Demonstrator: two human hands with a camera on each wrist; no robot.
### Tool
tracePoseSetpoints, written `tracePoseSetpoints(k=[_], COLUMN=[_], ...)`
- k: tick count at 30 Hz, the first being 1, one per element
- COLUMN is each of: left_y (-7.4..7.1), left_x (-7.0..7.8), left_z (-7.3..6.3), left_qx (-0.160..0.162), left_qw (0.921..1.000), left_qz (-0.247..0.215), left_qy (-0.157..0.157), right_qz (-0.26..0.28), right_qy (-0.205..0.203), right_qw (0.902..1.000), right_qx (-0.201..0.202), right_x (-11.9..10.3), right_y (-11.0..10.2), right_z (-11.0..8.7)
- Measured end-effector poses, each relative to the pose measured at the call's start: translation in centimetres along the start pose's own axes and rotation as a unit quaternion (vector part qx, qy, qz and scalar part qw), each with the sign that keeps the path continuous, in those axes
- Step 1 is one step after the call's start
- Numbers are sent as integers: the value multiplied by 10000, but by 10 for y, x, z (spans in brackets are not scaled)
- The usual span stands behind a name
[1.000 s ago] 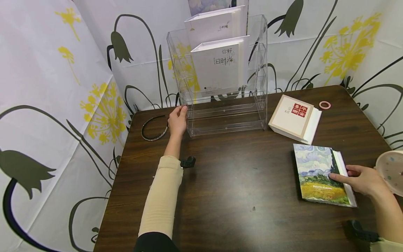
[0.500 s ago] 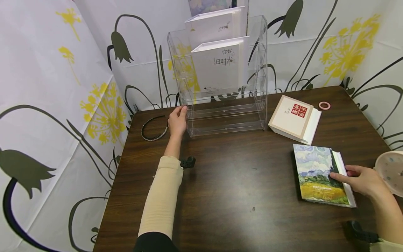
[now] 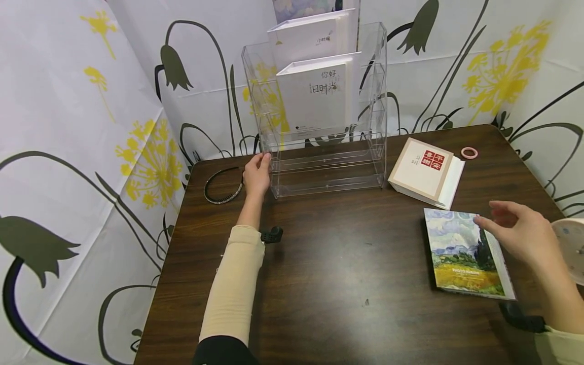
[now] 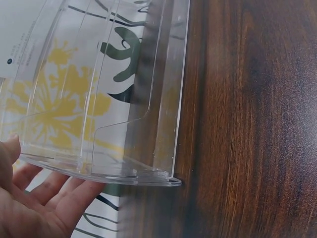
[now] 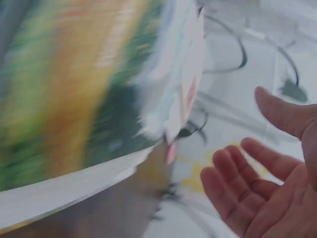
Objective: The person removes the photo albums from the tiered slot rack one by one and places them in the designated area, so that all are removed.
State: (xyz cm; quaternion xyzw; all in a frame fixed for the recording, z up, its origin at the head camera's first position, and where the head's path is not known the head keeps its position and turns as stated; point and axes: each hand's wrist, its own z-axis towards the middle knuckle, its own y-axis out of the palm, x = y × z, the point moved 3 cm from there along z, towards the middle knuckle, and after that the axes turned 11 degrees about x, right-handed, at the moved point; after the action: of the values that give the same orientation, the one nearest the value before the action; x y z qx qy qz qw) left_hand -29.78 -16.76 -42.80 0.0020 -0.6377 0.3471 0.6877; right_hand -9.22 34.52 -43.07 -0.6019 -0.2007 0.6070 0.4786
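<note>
My left hand holds the lower left side of a clear acrylic file rack, fingers along its outer side and thumb at the edge. In the left wrist view, those fingers lie against the rack's side wall. White albums with Chinese lettering stand in the upper tiers, a painted cover behind them. My right hand hovers over the top right corner of a photo album with a landscape painting cover. Its fingers are parted and hold nothing, apart from the album in the right wrist view.
A thick cream album with a red square lies right of the rack, near a pink ring. A black headband lies left of the rack. A pale round clock stands at the right edge, partly behind my right hand.
My right hand has let go of the painted photo album's right edge and risen toward its top right corner. The album has stayed in place. My left hand remains on the rack.
</note>
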Motion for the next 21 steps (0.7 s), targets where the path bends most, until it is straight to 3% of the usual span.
tracePoseSetpoints(k=[6, 11, 16, 21], left_y=[0, 0, 1, 1], left_x=[-1, -2, -4, -3], left_z=[-1, 0, 1, 1], left_qx=[-51, -16, -27, -40], left_qw=[9999, 9997, 9997, 9997], left_qz=[134, 220, 229, 190], left_qy=[-43, -94, -123, -124], right_qz=[698, 1554, 2206, 2683], right_qy=[-904, -1439, -1779, -1802], right_qw=[9935, 9773, 9589, 9462], right_qx=[-24, 58, 103, 144], right_x=[-58, -109, -153, -188], right_y=[0, 15, 37, 57], right_z=[28, 51, 75, 101])
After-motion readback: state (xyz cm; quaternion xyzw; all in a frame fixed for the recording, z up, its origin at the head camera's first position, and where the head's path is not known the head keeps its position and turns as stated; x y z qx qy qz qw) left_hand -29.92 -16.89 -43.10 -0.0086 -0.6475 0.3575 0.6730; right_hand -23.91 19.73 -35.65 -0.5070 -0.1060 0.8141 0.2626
